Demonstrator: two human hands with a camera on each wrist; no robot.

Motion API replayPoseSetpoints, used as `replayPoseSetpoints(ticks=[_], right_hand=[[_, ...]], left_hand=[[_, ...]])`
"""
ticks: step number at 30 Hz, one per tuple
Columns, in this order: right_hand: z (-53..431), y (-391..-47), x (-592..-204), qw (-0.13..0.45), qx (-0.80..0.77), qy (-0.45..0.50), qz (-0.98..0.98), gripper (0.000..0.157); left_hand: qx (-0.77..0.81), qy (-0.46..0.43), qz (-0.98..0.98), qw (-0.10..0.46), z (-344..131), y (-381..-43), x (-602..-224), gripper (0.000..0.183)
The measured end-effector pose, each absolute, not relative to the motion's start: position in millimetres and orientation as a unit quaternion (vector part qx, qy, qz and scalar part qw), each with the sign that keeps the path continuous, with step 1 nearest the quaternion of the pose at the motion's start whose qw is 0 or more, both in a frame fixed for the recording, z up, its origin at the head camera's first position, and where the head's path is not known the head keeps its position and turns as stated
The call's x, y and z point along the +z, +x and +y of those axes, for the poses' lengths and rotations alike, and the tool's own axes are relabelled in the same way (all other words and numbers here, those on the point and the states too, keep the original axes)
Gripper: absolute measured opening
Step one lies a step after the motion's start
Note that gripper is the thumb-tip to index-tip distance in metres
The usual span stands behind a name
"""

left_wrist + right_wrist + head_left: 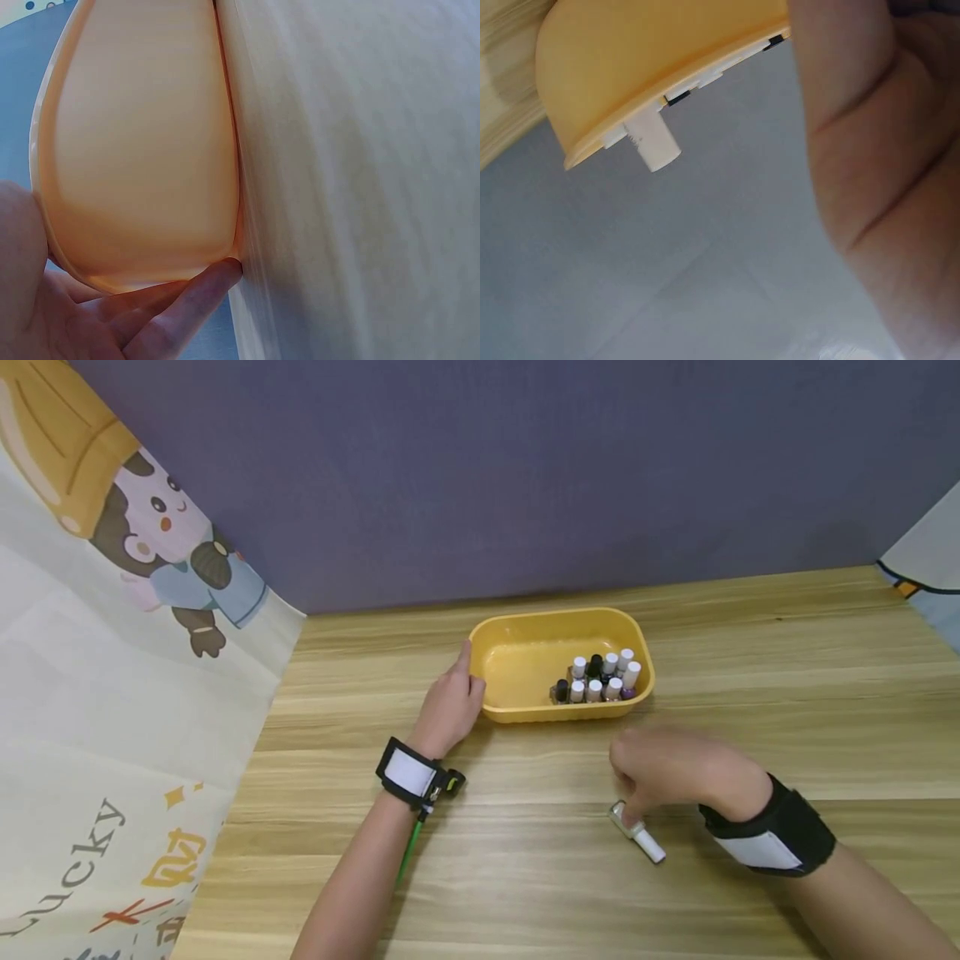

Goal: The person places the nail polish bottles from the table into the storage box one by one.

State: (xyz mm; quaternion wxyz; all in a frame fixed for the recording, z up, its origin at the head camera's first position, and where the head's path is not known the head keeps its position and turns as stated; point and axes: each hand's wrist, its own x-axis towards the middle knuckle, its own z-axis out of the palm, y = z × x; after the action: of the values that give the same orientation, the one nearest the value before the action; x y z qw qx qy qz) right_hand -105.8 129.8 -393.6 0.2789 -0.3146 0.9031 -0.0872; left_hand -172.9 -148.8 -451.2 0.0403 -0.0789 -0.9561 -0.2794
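My left hand (448,708) touches the left end of a yellow plastic basket (536,714), its index finger stretched along the rim. In the left wrist view, the fingers (184,311) lie against the basket's outer wall near the tabletop. Just in front of the basket, my right hand (678,768), partly blurred, is at a small nail polish bottle (647,843) with a white cap. The thumb overlaps its glass body and the cap points toward me; other fingertips are hidden. In the right wrist view only part of the right hand (889,142) shows, not the bottle.
Several nail polish bottles (594,692) with white or black caps stand in the basket's right part. A wood-grain table (525,860) lies below. Behind it rises a dark blue-grey panel (525,485), and a printed cloth (112,693) hangs at left.
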Motion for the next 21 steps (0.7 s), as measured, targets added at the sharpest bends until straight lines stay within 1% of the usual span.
replayPoseSetpoints(ticks=[4,8,12,15,18,21], right_hand=[[128.6,-106.8,-392.5,0.292,-0.086,-0.317,0.898,0.032],[128.6,-108.0,-391.6,0.295,-0.095,-0.328,0.892,0.028],[128.8,-108.8,-391.9,0.276,-0.118,-0.361,0.883,0.020],[128.3,-109.2,-391.7,0.264,-0.133,-0.379,0.877,0.017],[127.9,-109.5,-391.3,0.262,-0.129,-0.381,0.877,0.016],[128.7,-110.2,-391.1,0.271,-0.116,-0.365,0.883,0.021]], left_hand=[[-0.281,-0.080,-0.955,0.045,-149.2,-173.4,-451.2,0.060],[-0.283,-0.079,-0.955,0.044,-149.1,-173.2,-451.0,0.060],[-0.282,-0.078,-0.955,0.040,-148.9,-172.9,-450.4,0.060],[-0.281,-0.078,-0.956,0.038,-148.9,-172.7,-450.1,0.061],[-0.281,-0.080,-0.956,0.036,-148.9,-172.7,-450.2,0.061],[-0.280,-0.082,-0.956,0.035,-148.8,-172.7,-450.2,0.061]])
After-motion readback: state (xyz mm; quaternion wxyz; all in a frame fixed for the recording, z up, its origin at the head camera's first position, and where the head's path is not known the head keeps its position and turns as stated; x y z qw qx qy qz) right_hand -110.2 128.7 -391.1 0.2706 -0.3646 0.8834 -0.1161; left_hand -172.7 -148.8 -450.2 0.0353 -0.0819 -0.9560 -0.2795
